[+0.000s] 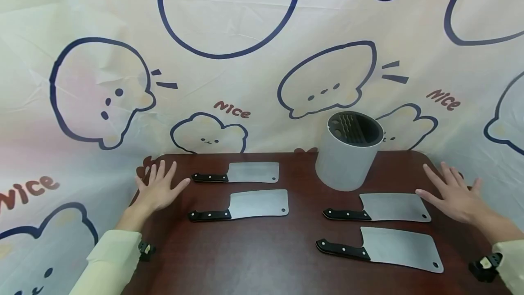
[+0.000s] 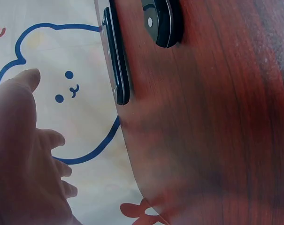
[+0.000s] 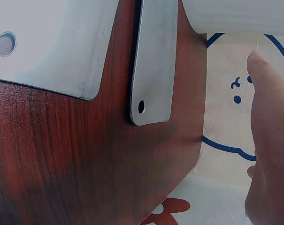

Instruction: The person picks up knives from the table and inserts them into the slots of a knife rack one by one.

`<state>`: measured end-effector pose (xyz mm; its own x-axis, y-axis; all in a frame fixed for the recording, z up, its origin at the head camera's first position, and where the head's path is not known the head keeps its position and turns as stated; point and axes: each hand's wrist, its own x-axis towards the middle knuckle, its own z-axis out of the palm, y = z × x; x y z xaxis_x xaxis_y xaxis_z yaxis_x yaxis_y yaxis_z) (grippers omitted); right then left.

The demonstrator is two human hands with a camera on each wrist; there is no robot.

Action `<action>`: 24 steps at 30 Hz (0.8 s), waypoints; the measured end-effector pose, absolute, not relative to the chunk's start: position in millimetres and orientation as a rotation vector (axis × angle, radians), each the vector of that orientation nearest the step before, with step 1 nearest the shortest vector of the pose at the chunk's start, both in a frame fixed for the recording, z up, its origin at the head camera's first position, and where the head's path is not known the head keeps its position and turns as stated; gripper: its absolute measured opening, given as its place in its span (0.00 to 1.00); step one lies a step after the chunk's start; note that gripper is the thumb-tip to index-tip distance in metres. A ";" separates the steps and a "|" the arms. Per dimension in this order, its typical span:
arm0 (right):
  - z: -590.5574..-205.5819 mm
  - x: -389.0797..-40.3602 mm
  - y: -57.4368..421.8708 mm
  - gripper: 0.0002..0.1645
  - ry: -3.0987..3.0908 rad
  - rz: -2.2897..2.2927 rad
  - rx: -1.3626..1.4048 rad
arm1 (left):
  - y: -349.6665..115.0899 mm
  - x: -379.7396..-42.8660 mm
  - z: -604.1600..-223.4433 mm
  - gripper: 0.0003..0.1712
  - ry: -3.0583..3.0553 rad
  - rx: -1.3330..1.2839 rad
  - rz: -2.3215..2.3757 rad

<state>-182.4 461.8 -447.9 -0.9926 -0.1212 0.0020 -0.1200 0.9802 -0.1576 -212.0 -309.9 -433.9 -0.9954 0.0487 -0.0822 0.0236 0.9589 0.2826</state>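
Two cleavers lie flat on the left half of the table, a far cleaver [image 1: 254, 172] and a nearer cleaver [image 1: 259, 203], black handles pointing left. My left hand [image 1: 157, 189] is spread just left of their handles, holding nothing. On the right half lie another cleaver [image 1: 395, 207] and, closest to me, a fourth one [image 1: 401, 247], handles also to the left. Beyond their blade ends my right hand [image 1: 458, 197] is spread with nothing in it. A white cylindrical knife block [image 1: 348, 163] with a dark slotted top stands at the back right.
The dark reddish-brown wooden table [image 1: 229, 258] has rounded far corners. Behind and beside it hangs a pale curtain [image 1: 262, 81] printed with cartoon animals. Each wrist wears a small black camera.
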 end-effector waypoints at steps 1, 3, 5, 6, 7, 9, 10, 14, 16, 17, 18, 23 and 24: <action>-448.0 -182.3 461.9 0.57 3.119 -0.249 -0.189 | -309.8 -212.0 -434.0 0.56 3.021 0.053 0.432; -447.6 -182.6 462.1 0.57 3.127 -0.250 -0.193 | -310.7 -212.5 -434.3 0.57 3.016 0.049 0.425; -446.3 -183.0 461.5 0.57 3.138 -0.250 -0.192 | -312.1 -213.7 -434.3 0.58 3.017 0.048 0.434; -445.2 -183.2 460.9 0.57 3.144 -0.251 -0.191 | -313.0 -214.5 -434.3 0.58 3.018 0.050 0.438; -443.8 -183.5 460.2 0.57 3.150 -0.261 -0.189 | -313.7 -215.6 -433.8 0.59 3.020 0.052 0.445; -440.0 -184.3 458.4 0.57 3.170 -0.274 -0.187 | -314.6 -218.1 -432.1 0.58 3.031 0.066 0.471; -437.2 -185.0 457.4 0.56 3.181 -0.284 -0.192 | -315.4 -219.3 -431.1 0.57 3.036 0.079 0.487; -424.5 -190.5 455.3 0.50 3.261 -0.298 -0.273 | -313.7 -223.2 -424.6 0.52 3.048 0.129 0.541; -417.1 -194.2 454.6 0.47 3.291 -0.300 -0.321 | -313.6 -226.2 -422.7 0.50 3.051 0.154 0.565; -413.3 -195.9 453.8 0.45 3.300 -0.307 -0.342 | -313.1 -227.7 -421.8 0.49 3.052 0.169 0.582; -409.3 -197.6 452.4 0.43 3.306 -0.307 -0.359 | -313.3 -229.8 -421.4 0.48 3.052 0.186 0.600; -388.1 -204.2 442.6 0.38 3.266 -0.413 -0.387 | -312.7 -238.1 -419.1 0.42 3.030 0.271 0.724; -383.9 -205.4 440.0 0.37 3.255 -0.440 -0.384 | -312.2 -239.6 -418.8 0.41 3.021 0.280 0.751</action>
